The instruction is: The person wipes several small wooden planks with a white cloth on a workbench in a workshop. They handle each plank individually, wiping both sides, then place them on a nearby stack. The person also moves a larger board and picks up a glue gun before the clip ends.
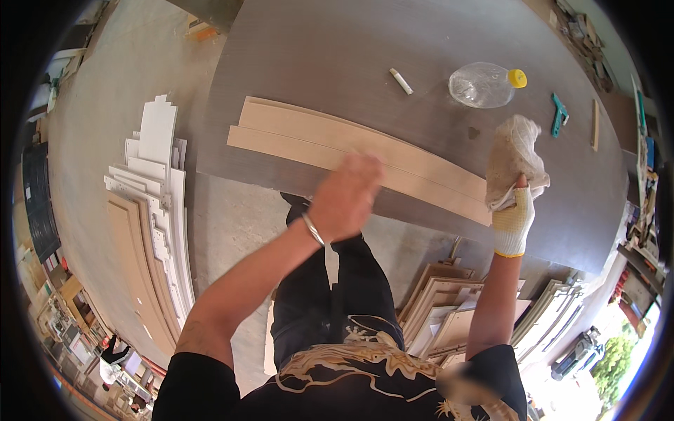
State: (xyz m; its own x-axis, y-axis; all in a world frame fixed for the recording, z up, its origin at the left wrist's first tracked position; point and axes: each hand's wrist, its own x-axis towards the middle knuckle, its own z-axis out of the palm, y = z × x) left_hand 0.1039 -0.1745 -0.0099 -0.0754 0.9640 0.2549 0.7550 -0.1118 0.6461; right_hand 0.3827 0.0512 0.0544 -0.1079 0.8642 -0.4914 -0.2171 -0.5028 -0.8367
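L hand (349,196), bare & blurred (can't tell if gripping); under it, long flat tan board strips (411,170), R ends by R hand (510,217), which, in cream knit glove (510,235), clutches bunched off-white cloth rag (514,151). Risk: hard R-hand push cld skew strips if loose.

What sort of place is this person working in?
Probably a woodworking or furniture workshop: long brown boards lie on the big grey table, and white panels are stacked at left.
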